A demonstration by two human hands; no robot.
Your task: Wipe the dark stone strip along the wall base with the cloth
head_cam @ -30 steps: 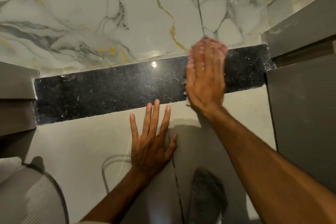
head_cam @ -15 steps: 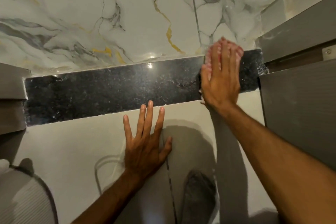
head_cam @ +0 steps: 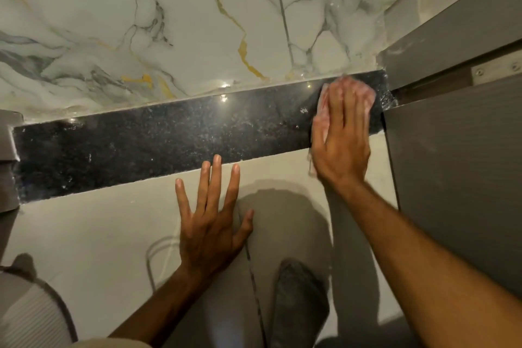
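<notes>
A dark speckled stone strip runs between the marble wall and the pale floor. My right hand lies flat over a pink cloth, pressing it onto the strip's right end beside the grey cabinet. Only the cloth's pink edges peek out around my fingers. My left hand rests flat on the floor tile with fingers spread, fingertips just touching the strip's lower edge. It holds nothing.
White marble wall with gold and grey veins stands above the strip. A grey cabinet closes off the right end, another grey unit the left. My foot in a grey sock and a white ribbed object sit below.
My right hand has slid the cloth rightward along the strip, from its middle to the end by the cabinet. The left hand stays planted on the floor.
</notes>
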